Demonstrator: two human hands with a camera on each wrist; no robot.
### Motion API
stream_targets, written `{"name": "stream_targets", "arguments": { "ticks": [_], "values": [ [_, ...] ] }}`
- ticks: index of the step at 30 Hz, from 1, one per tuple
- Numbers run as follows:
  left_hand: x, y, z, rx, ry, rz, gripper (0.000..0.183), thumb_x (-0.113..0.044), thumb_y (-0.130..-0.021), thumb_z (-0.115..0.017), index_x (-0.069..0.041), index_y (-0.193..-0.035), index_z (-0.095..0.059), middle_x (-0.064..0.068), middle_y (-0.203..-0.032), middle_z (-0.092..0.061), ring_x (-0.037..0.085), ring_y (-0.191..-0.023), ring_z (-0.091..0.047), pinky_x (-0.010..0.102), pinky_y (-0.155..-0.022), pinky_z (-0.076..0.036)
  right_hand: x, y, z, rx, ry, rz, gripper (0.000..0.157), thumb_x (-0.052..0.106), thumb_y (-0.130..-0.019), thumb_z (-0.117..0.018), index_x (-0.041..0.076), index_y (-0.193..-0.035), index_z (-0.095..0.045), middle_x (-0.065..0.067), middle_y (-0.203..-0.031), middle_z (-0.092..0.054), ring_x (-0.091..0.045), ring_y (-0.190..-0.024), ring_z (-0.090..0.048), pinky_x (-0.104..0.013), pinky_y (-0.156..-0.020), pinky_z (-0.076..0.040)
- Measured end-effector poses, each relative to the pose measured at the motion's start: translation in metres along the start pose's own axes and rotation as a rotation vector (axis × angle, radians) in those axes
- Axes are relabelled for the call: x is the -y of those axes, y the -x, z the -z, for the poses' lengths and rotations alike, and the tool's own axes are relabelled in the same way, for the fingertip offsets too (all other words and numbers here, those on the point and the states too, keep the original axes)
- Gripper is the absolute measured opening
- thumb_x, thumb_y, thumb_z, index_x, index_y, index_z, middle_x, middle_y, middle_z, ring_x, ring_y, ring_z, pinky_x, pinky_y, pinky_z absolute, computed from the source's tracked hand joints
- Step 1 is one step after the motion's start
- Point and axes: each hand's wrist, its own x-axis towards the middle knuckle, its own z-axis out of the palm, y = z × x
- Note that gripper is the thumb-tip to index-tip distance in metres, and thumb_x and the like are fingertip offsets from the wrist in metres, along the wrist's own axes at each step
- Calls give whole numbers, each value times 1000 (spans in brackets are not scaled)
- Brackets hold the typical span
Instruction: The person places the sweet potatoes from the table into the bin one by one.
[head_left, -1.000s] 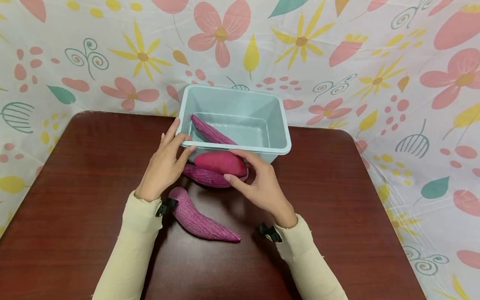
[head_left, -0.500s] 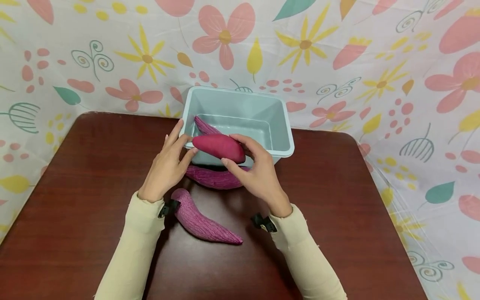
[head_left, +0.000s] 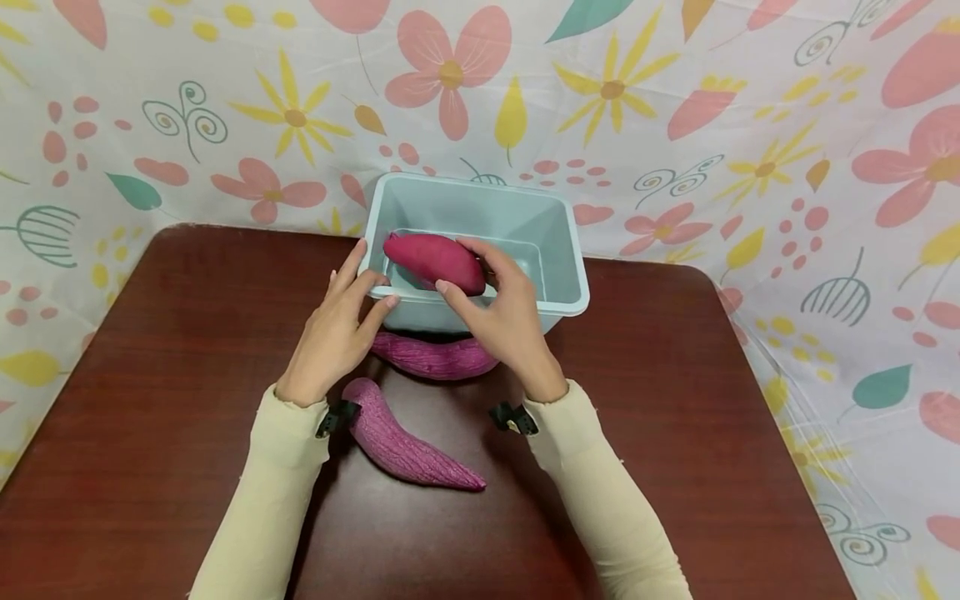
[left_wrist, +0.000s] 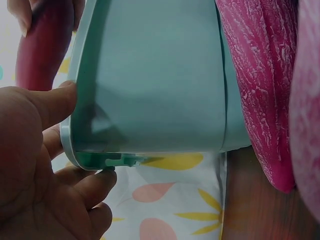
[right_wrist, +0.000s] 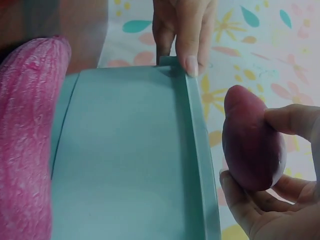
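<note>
at the table, my left hand pinches the bin, right hand a sweet potato newly over it, seemingly almost placed.

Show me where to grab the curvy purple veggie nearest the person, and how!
I'd grip the curvy purple veggie round its thick middle, coming down from above, on the right. It lies on the table with its middle uncovered, while its right end tapers thin and the left sleeve sits close to the blunt end.
</note>
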Motion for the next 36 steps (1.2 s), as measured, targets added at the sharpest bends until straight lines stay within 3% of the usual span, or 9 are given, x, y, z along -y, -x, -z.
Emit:
{"name": "stream_targets", "arguments": {
  "ticks": [14,22,27,32,36],
  "values": [
    [1,2,-1,-4,2,0,28,-36,-97,-51,-13,-113,-56,1,-161,-13,24,-149,-16,50,-122,-13,0,-15,-16,-23,104,-46,50,31,-84,-71,15,-128,-56,-3,-118,-62,-11,-96,-59,-28,-88,-53],
    [0,1,-1,-5,0,-5,28,-36,-97,-52,-13,-112,-56,1,-161,-14,23,-149,-17,51,-121,-14,1,-17,-21,-29,97,-87,49,33,-84,-70,15,-128,-55,-3,-118,-62,-13,-97,-59,-30,-85,-53],
    [-1,1,-1,-3,7,-3,27,-36,-97,-51,-13,-111,-56,1,-161,-14,25,-149,-17,49,-122,-12,1,-17,-23,-14,83,-110,50,33,-85,-69,15,-129,-54,-4,-120,-62,-16,-102,-63,-29,-92,-53],
    [-1,0,0,-4,4,-2,26,-36,-97,-51,-14,-110,-56,2,-161,-14,26,-147,-24,48,-122,-12,1,-16,-23,-16,69,-93,49,30,-85,-70,13,-129,-54,-6,-119,-62,-18,-102,-63,-29,-96,-52],
    [0,0,1,-2,6,-3,26,-36,-97,-51,-14,-109,-56,1,-161,-14,26,-147,-21,48,-122,-12,1,-13,-22,-10,44,-77,49,28,-85,-69,12,-129,-53,-7,-119,-62,-21,-103,-63,-32,-97,-52]
  ]
}}
